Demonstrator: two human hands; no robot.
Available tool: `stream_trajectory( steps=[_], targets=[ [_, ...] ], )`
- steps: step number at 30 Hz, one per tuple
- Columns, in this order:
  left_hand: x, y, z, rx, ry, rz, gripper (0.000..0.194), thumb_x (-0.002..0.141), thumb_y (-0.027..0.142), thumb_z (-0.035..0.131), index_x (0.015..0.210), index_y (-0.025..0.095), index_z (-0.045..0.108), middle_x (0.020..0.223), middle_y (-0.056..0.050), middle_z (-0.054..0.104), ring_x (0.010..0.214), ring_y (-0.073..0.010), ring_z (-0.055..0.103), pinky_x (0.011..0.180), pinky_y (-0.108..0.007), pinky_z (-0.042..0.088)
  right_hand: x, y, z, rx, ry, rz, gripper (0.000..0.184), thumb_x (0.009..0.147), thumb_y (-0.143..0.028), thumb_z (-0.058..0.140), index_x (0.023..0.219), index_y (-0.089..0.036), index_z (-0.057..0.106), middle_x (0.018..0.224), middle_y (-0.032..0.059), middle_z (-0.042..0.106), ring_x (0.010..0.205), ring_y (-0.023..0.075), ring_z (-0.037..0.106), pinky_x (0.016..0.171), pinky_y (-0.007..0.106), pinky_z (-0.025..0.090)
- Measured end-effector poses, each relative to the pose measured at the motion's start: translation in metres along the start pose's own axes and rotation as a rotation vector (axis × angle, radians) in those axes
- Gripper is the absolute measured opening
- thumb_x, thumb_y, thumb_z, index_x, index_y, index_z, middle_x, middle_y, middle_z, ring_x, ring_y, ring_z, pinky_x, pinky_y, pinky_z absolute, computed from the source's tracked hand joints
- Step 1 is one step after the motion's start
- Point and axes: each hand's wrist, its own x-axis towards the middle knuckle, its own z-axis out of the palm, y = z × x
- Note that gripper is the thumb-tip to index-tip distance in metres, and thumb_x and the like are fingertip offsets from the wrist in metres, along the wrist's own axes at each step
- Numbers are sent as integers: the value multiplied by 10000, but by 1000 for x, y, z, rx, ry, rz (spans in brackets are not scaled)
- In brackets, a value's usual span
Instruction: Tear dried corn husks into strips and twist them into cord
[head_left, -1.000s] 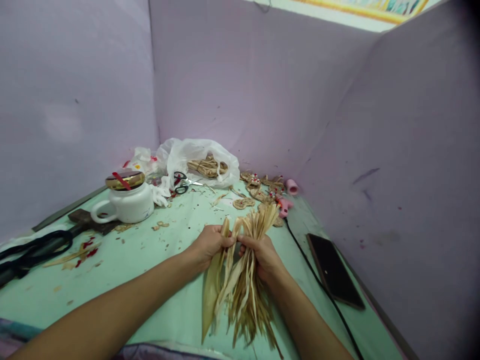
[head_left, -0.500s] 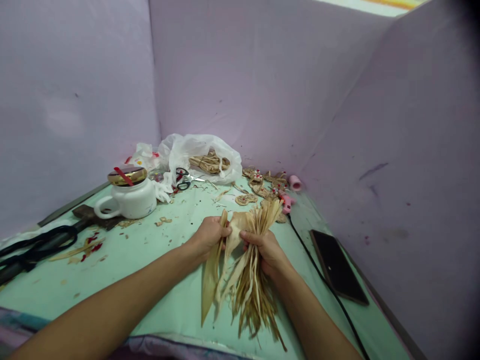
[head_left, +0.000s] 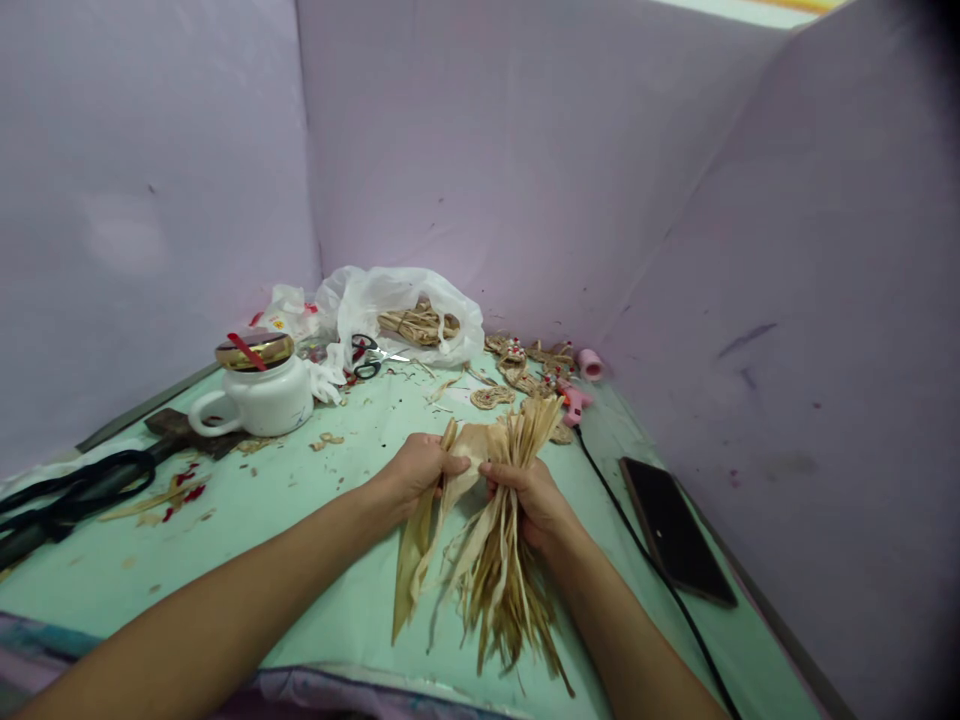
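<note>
My right hand point(head_left: 529, 495) is closed around a thick bundle of dry husk strips point(head_left: 510, 590), with the cut ends fanning out above the fist and ragged tails hanging below. In my left hand point(head_left: 424, 475) is a long, flat strip of dry husk point(head_left: 411, 575), gripped near its top and drooping toward the table. A paler, broad piece of husk point(head_left: 472, 442) stretches between the two hands, and the left thumb presses on it. The fingertips behind the husk are partly hidden.
A lidded white mug point(head_left: 266, 400) stands at left beside a hammer point(head_left: 180, 430) and large dark-handled scissors point(head_left: 82, 495). Farther back are small scissors point(head_left: 367, 358) and a plastic bag point(head_left: 345, 310) holding husk. Braided pieces point(head_left: 493, 398), a pink glue gun point(head_left: 574, 400) and a phone point(head_left: 675, 530) lie rightward.
My left thumb has shifted right onto the pale husk, closer to my right hand. The lower end of the long strip has swung slightly left. My right hand has hardly moved.
</note>
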Motion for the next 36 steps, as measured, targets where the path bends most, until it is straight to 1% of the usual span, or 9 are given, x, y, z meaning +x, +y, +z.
stream_trajectory(
  steps=[6,10,14,19,24,27,30,33,36],
  targets=[
    [-7,7,3,-67,-28,17,135,514,166,609,622,115,545,469,-9,534,360,-101,447,347,-203,272,2,3,-2,27,-39,-7,235,475,-226,729,571,-134,534,404,-42,488,365,78,424,396,214,331],
    [-10,6,5,-12,-42,28,137,509,185,608,613,110,560,471,-9,535,360,-91,430,347,-200,257,1,5,-1,31,-78,-33,265,482,-267,745,602,-133,550,435,-43,499,388,70,421,404,207,329],
    [-7,1,3,55,-59,67,142,510,200,620,603,104,572,475,-5,534,369,-76,415,359,-195,252,1,6,-1,-7,-71,-26,242,456,-219,740,539,-131,530,414,-42,492,375,70,413,396,209,321],
    [-4,2,3,17,-8,18,110,518,174,594,599,115,548,440,11,499,339,-70,385,344,-195,246,1,4,0,-45,-9,-5,168,480,-160,687,503,-133,523,373,-40,480,347,78,411,384,214,310],
    [-8,3,4,48,-60,47,134,510,206,621,569,115,542,427,13,479,328,-60,353,327,-194,224,-4,0,3,-55,-3,-52,126,496,-136,644,473,-137,520,365,-32,480,348,85,415,384,217,316],
    [-7,2,3,115,-39,61,115,504,190,621,546,115,543,415,21,467,321,-45,324,322,-188,201,-3,1,3,-86,-4,-94,119,481,-111,629,455,-137,516,372,-33,479,359,83,413,389,216,323],
    [-6,0,4,126,-24,52,57,504,144,576,512,123,524,395,28,450,316,-47,322,321,-189,195,-1,5,3,-146,-9,-93,98,490,-114,614,459,-133,523,383,-30,485,372,85,422,398,215,334],
    [-7,-1,6,116,-66,51,26,511,129,544,500,123,521,403,17,472,324,-56,348,327,-191,203,0,7,3,-188,-8,-78,85,499,-114,595,461,-133,521,383,-28,485,374,90,429,397,217,337],
    [-10,1,8,102,-140,62,49,535,154,539,504,116,533,442,-3,513,335,-55,361,331,-191,206,-1,7,4,-123,-20,-73,72,487,-101,585,484,-137,523,386,-37,483,371,88,431,397,216,344]
  ],
)
